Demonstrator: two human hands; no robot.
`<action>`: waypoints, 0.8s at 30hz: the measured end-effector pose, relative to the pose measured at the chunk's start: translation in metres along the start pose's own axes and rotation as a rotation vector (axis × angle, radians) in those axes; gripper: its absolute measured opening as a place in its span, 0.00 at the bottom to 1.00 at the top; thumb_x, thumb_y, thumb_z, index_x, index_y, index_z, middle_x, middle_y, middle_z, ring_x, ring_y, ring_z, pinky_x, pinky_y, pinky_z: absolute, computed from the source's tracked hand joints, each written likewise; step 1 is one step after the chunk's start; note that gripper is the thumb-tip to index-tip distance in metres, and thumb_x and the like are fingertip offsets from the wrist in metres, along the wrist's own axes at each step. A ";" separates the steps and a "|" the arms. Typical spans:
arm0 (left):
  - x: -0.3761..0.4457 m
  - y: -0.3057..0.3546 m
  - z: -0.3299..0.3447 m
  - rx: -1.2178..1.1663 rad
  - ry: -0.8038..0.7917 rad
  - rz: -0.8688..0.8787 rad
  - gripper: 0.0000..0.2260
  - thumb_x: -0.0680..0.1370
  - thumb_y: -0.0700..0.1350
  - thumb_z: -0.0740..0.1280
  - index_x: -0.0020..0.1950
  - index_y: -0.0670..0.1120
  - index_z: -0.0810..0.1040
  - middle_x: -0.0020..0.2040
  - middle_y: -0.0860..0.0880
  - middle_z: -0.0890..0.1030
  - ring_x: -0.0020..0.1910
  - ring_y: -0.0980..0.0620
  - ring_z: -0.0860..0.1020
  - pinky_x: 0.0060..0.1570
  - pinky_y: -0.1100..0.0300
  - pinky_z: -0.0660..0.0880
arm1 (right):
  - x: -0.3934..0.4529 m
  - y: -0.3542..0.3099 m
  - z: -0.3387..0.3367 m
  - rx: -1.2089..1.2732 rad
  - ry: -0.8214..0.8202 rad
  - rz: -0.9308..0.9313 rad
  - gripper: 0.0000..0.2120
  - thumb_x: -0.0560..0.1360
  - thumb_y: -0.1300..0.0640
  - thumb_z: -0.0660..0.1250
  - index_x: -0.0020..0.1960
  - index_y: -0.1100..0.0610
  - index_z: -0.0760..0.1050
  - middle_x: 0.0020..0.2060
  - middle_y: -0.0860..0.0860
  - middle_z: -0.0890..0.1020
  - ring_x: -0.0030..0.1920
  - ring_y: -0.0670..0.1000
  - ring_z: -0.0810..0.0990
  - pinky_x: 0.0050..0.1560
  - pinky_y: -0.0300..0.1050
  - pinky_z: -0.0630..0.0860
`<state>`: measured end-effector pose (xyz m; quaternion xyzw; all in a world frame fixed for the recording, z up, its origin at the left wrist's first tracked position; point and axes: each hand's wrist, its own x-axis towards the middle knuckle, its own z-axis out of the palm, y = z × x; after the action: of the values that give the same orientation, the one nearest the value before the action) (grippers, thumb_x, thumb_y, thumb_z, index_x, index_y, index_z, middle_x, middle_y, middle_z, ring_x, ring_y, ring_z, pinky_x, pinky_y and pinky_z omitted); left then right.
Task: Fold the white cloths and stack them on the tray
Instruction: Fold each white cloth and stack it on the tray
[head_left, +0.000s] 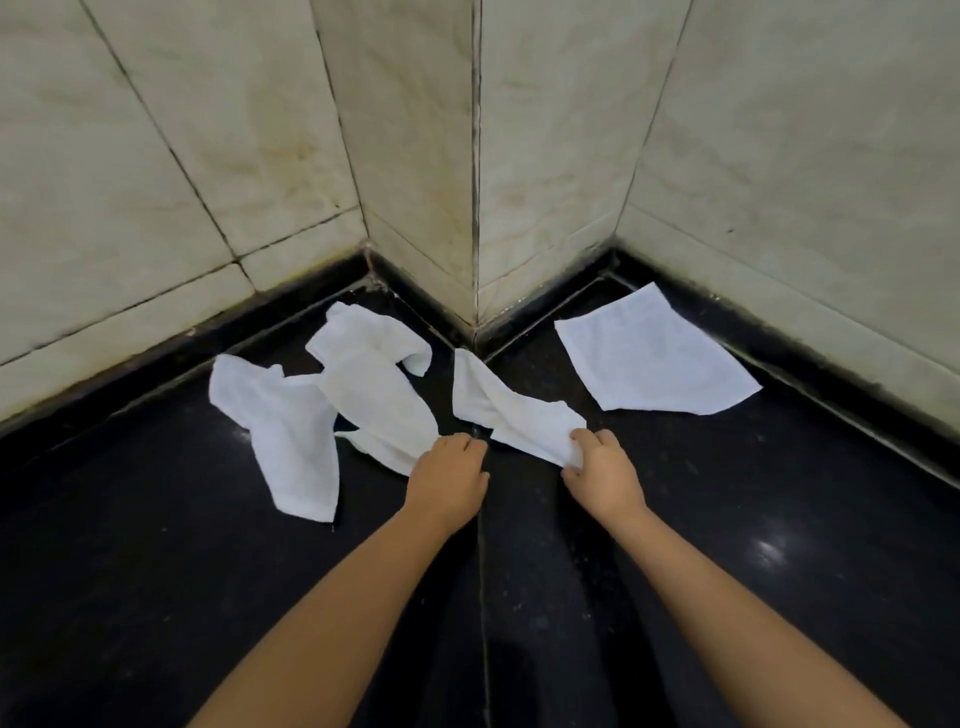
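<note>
Several white cloths lie on a black stone counter. A crumpled cloth (498, 402) sits in the middle, and my right hand (600, 470) pinches its near corner. My left hand (449, 475) has its fingers curled over the near end of another crumpled cloth (374, 384). A third cloth (283, 431) lies rumpled at the left. At the right, a fourth cloth (654, 356) is spread flat. No tray is in view.
A tiled pillar corner (475, 218) juts out toward me behind the cloths, with tiled walls (156, 182) running off on both sides. The black counter (779, 545) stretches toward me, with a seam line down its middle.
</note>
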<state>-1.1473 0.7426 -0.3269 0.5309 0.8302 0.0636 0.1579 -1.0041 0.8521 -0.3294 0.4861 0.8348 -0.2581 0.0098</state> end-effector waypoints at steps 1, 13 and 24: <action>0.006 0.001 0.006 -0.007 0.021 0.024 0.16 0.79 0.45 0.59 0.66 0.44 0.70 0.63 0.47 0.72 0.63 0.48 0.70 0.59 0.55 0.71 | 0.001 0.004 0.004 0.043 0.007 0.007 0.21 0.74 0.64 0.63 0.66 0.61 0.66 0.56 0.59 0.72 0.53 0.59 0.75 0.54 0.47 0.73; 0.039 0.009 0.017 -0.115 0.076 0.174 0.12 0.80 0.43 0.57 0.53 0.40 0.79 0.52 0.43 0.79 0.54 0.46 0.74 0.53 0.57 0.69 | -0.027 0.026 -0.023 0.598 0.130 0.122 0.13 0.73 0.67 0.63 0.53 0.53 0.72 0.29 0.51 0.74 0.28 0.48 0.76 0.28 0.29 0.71; -0.062 0.045 -0.084 -0.271 0.272 0.579 0.22 0.74 0.54 0.49 0.45 0.40 0.77 0.41 0.50 0.73 0.40 0.52 0.71 0.40 0.60 0.66 | -0.155 0.026 -0.087 0.154 0.306 0.059 0.08 0.72 0.65 0.63 0.44 0.60 0.81 0.34 0.55 0.80 0.37 0.54 0.77 0.34 0.36 0.67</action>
<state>-1.1121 0.7114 -0.2228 0.7054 0.6425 0.2854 0.0901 -0.8806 0.7752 -0.2237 0.5432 0.7897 -0.2440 -0.1474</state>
